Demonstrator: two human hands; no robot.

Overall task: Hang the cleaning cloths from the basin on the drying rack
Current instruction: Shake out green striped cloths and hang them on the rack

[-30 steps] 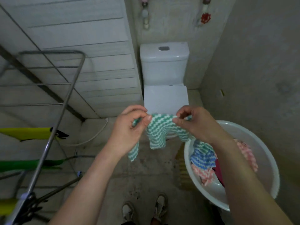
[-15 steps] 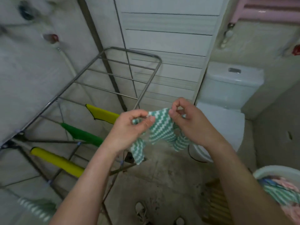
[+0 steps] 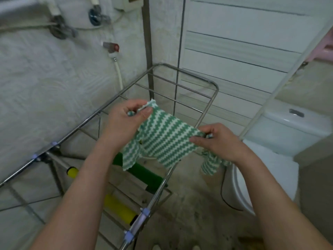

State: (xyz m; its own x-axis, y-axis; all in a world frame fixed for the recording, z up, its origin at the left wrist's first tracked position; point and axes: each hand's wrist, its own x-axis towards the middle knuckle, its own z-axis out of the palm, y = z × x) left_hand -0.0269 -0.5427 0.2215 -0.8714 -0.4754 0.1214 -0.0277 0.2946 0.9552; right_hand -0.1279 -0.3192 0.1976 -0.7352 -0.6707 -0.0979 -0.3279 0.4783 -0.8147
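So that the cloth [image 3: 167,139] spreads flat above the drying rack [image 3: 156,193], your left hand [image 3: 124,123] and right hand [image 3: 221,143] pinch its corners tight.

1 wide-angle camera on the person's head looks forward and steeply down, close above the left hand [image 3: 126,121] and right hand [image 3: 221,141]. The drying rack [image 3: 142,218] fills the middle below, with a toilet [image 3: 288,127] at the right edge.

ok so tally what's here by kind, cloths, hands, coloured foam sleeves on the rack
green-and-white striped cloth: 1
hands: 2, left hand, right hand
green foam sleeve: 1
yellow foam sleeve: 1 plainly seen, left forearm crossing it
total: 5
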